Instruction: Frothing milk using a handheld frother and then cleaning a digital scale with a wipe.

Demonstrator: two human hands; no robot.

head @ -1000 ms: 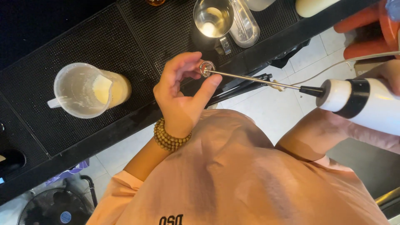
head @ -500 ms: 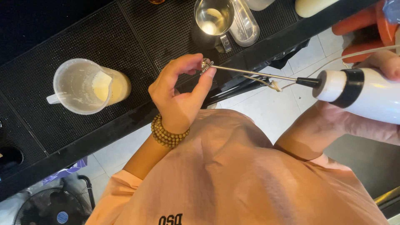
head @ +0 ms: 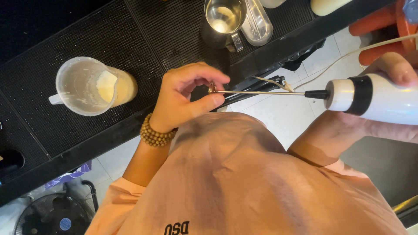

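Left hand [head: 185,100] pinching whisk tip [head: 212,88] of handheld milk frother [head: 370,98] between thumb and fingers; right hand [head: 392,100] wrapped around white body. Since half a second ago: grip closed tighter on tip, shaft levelled. Apparent wiping or checking of the coil. Long axis horizontal, tip toward left hand. Beyond left hand: plastic measuring jug [head: 87,85], steel pitcher [head: 224,19].

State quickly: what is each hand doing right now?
Left hand: fingertips pinching the frother's whisk tip.
Right hand: closed around the white frother handle.
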